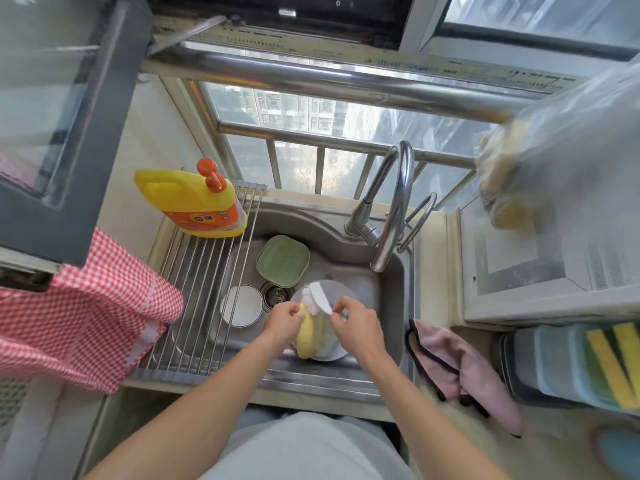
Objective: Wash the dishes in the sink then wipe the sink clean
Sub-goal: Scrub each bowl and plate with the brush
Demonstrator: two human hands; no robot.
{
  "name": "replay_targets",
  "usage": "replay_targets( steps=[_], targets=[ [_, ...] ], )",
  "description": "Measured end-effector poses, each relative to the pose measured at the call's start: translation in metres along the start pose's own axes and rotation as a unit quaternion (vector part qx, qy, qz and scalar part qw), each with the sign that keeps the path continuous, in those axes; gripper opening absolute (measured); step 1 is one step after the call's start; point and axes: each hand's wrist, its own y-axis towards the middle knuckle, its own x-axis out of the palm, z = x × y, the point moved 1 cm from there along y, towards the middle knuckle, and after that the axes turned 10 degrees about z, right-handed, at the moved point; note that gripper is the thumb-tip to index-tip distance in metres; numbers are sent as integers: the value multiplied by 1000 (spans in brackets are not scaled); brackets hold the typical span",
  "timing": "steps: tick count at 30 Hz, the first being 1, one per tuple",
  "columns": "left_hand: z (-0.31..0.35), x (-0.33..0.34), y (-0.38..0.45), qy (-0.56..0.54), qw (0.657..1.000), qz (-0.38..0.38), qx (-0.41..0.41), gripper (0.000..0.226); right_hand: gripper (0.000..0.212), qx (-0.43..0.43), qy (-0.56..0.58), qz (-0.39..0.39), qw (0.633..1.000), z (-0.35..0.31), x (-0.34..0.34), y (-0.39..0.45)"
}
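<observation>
Dishwashing, brush over plate in sink point(388, 271).
Right hand point(356, 323) pinching brush point(317, 297); left hand point(284, 322) gripping sponge point(306, 336) just beside, above plate point(337, 348).

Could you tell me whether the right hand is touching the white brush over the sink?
Touching. The head view shows the right hand pinching the white brush by its handle end, fingertips closed on it, with no gap, above the plate.

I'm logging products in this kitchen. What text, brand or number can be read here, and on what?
Detergent bottle: the orange label carries large characters and small print, all too blurred to read.
Window frame: dark marks along the rail, unreadable.
Panel on the right: rows of fine print, too small to read.
Nothing else bears text.
</observation>
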Motion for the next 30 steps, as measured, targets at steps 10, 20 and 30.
replay_targets(
  steps=[10,20,30],
  targets=[
    [18,2,-17,-195,975,-52,-94,31,14,-20,-52,30,998,-21,8,-20],
    [23,9,-21,-237,959,-127,-92,32,13,-58,-52,70,995,-20,2,-16],
    [21,11,-19,-255,955,-97,-120,29,11,-70,-66,41,995,-16,2,-18]
  ],
)
